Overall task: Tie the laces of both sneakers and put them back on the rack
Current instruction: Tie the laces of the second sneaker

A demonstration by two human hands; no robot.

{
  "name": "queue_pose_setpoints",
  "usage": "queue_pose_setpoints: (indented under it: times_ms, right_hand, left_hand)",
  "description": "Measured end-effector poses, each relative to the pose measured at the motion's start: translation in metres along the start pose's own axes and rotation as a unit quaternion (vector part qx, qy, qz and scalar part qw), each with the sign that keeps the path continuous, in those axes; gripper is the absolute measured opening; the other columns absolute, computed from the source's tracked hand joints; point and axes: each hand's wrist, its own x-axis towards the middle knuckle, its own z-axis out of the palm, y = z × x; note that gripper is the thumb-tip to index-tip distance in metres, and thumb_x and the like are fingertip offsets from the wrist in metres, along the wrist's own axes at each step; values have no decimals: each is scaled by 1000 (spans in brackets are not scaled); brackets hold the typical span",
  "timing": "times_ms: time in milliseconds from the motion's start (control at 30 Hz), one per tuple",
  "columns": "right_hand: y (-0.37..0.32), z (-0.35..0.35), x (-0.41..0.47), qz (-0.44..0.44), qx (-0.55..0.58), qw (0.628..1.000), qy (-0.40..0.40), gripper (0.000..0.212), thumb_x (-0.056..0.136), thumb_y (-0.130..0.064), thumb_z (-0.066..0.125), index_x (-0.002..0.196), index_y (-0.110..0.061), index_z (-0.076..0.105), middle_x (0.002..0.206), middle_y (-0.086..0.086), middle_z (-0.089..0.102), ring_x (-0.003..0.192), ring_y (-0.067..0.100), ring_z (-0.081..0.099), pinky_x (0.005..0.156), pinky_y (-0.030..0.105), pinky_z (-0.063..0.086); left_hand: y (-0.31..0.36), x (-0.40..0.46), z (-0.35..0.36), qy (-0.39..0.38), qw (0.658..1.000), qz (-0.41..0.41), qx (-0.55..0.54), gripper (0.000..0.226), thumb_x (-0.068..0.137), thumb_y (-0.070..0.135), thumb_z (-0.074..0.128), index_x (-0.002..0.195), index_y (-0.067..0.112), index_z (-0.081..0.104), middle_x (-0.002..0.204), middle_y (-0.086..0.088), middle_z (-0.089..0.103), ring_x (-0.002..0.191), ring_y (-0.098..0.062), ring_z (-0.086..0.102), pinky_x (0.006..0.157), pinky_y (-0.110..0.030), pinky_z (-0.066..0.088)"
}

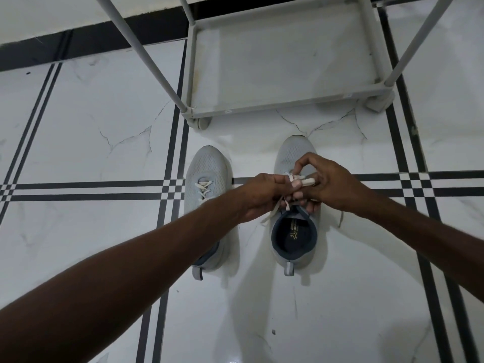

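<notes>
Reaching forward with both arms, left hand (258,196) and right hand (332,183) pinching white laces (297,179) over right sneaker (294,231) on tiled floor (91,142), toes pointing toward rack (282,106), left sneaker (207,174) parallel beside.

Marble-look floor (104,142) carries two sneakers (207,174) and a rack (275,106).

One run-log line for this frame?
step: tying right sneaker laces | hands: left, right on laces | left sneaker: floor | rack: no shoes visible
</notes>
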Motion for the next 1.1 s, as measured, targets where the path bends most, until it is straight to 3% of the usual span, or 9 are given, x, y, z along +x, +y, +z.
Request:
queue_pose_setpoints:
  times_ms: [167, 267, 433, 500, 700, 800, 933, 1033, 1100]
  right_hand:
    - [10, -13, 4, 51, 126, 989, -65, 27, 85, -4, 70, 101, 9, 54, 86, 29, 65, 69, 32, 61, 63, 32, 56]
    - [17, -15, 8, 99, 190, 973, -84, 12, 86, -8, 67, 94, -1, 61, 90, 23, 61, 73, 26, 58, 63, 25, 54]
    - [13, -14, 9, 148, 182, 967, -100, 18, 100, -11, 49, 101, -3, 65, 84, 18, 65, 62, 18, 62, 60, 25, 55]
    - [6, -13, 7, 151, 156, 967, -130, 24, 101, -12, 46, 112, -3, 66, 87, 16, 71, 67, 19, 66, 64, 26, 57]
    - [-2, -18, 5, 134, 87, 985, -66, 19, 90, -8, 65, 107, -4, 73, 91, 16, 78, 86, 28, 76, 69, 24, 60]
    - [-1, -7, 3, 53, -70, 995, 37, 9, 80, -16, 78, 88, -12, 79, 76, 7, 78, 70, 17, 76, 71, 24, 62]
    - [9, -12, -5, -4, -253, 955, 153, 9, 74, -27, 82, 72, -21, 76, 56, -8, 70, 52, -2, 66, 57, 8, 50]
    - [20, -25, -9, 25, -333, 932, 141, 16, 78, -31, 79, 70, -18, 73, 61, -9, 65, 53, 3, 59, 51, 16, 39]
    - [22, -24, -6, 18, -383, 919, 91, 14, 81, -28, 76, 75, -16, 73, 77, -2, 64, 66, 12, 55, 59, 25, 34]
  left_hand:
    - [3, -2, -1, 17, 998, 38, 47, 16, 98, 18, 59, 106, 11, 70, 83, -5, 63, 61, -7, 52, 63, -23, 45]
    - [12, -7, -4, 30, 969, 105, 223, 15, 91, 20, 69, 94, 6, 72, 79, -12, 70, 62, -15, 63, 63, -26, 53]
    - [15, -8, 10, 152, 759, 298, 558, 6, 71, 17, 69, 75, 12, 70, 62, 6, 64, 55, -16, 54, 56, -28, 44]
    - [4, -8, 17, 188, 732, 332, 565, 6, 72, 15, 66, 73, 11, 62, 60, 1, 60, 55, -20, 50, 54, -29, 40]
    - [-11, -3, 13, 240, 754, 354, 498, 8, 75, 15, 71, 76, 10, 65, 85, -6, 62, 75, -23, 59, 65, -38, 51]
    - [-20, -6, 12, 265, 790, 332, 442, 14, 74, 18, 78, 75, 11, 66, 86, -3, 64, 81, -22, 60, 71, -38, 52]
    - [-31, -17, -4, 322, 817, 271, 395, 18, 75, 23, 81, 71, 15, 65, 82, 1, 68, 84, -17, 62, 72, -33, 49]
    - [-36, -29, -20, 306, 806, 241, 446, 20, 80, 18, 75, 70, 15, 59, 64, 7, 65, 61, -1, 59, 59, -22, 44]
    - [-39, -31, -16, 265, 788, 249, 497, 9, 83, 16, 64, 78, 21, 57, 67, 5, 69, 60, -6, 63, 59, -29, 50]
